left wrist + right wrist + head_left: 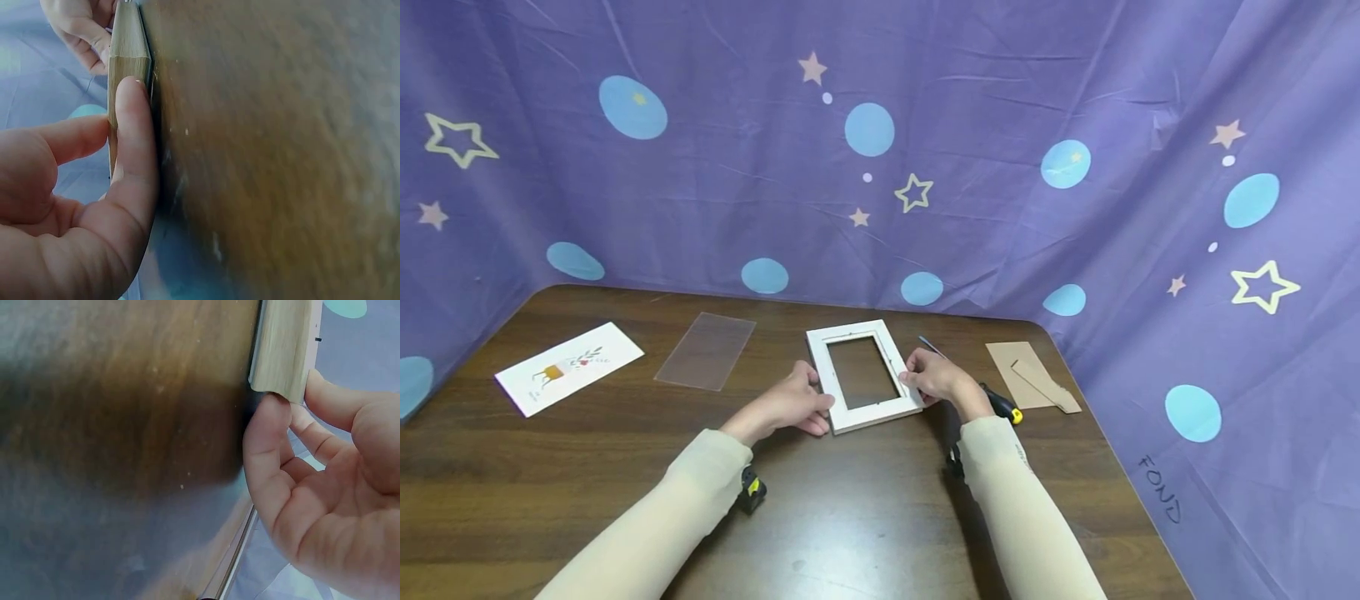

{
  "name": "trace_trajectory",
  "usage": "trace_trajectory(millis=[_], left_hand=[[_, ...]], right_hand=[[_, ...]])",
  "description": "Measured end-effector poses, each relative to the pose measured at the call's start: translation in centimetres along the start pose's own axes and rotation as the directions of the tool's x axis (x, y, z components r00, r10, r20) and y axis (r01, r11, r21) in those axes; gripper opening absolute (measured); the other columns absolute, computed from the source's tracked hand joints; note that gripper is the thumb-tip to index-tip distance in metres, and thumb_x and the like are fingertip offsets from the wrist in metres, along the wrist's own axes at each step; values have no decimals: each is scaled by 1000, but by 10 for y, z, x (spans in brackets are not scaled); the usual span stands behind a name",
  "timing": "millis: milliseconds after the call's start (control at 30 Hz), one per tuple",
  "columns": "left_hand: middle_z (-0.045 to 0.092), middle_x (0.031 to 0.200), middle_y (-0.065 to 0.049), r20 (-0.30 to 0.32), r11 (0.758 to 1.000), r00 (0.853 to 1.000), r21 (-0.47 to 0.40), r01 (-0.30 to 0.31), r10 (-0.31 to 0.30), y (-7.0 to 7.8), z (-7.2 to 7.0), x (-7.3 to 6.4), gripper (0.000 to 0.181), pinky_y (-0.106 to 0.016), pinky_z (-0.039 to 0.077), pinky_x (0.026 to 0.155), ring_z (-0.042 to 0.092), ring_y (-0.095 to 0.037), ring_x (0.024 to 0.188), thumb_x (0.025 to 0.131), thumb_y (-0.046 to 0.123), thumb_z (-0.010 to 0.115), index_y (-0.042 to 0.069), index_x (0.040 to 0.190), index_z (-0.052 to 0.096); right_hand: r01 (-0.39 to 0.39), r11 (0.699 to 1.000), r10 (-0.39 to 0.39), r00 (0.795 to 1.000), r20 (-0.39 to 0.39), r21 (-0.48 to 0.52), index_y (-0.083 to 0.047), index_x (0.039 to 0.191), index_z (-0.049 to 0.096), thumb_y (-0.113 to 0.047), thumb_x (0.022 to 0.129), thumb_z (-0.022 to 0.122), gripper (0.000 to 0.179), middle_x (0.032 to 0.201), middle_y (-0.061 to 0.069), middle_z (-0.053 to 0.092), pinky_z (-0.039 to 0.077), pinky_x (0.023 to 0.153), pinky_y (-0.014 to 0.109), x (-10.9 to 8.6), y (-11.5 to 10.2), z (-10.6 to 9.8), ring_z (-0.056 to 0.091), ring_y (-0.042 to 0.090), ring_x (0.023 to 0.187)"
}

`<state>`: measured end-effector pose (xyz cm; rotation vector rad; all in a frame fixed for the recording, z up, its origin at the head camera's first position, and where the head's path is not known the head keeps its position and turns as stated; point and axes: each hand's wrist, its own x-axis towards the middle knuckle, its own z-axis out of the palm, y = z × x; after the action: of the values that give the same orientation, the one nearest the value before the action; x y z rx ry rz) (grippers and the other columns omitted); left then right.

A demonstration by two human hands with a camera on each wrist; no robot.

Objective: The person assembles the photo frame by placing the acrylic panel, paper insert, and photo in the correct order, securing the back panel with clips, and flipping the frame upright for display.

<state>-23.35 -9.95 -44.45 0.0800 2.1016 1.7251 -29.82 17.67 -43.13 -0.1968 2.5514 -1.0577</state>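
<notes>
A white picture frame (876, 414) lies near the middle of the table in the head view, its inner ledge and small metal tabs facing up and bare table showing through the opening. My left hand (790, 402) grips its left side near the lower corner. On the right side, my right hand (938, 377) pinches the frame between thumb and fingers. Both wrist views show the frame's bare wooden edge (129, 40) close over the tabletop, with fingertips right at it. A screwdriver with a black and yellow handle (1002, 405) lies behind the right hand, which hides part of its shaft.
Left of the frame lie a clear sheet (706, 352) and a white card (571, 367) with an animal drawing. At the right edge of the table, a brown backing board (1011, 367) carries a stand strip (1045, 385). A purple curtain (985, 242) surrounds the table's back and sides.
</notes>
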Motion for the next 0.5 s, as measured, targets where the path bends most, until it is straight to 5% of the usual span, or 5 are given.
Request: trace_trajectory(millis=[500], left_hand=[[61,97,-21,77,1000,997,1,12,-12,-5,-17,-8,55,-32,68,69,71,-19,71,103,1,60,-9,141,22]], right_hand=[[-21,995,12,996,92,97,-5,101,48,-13,106,65,19,80,9,61,66,61,35,-16,-6,9,64,20,68]])
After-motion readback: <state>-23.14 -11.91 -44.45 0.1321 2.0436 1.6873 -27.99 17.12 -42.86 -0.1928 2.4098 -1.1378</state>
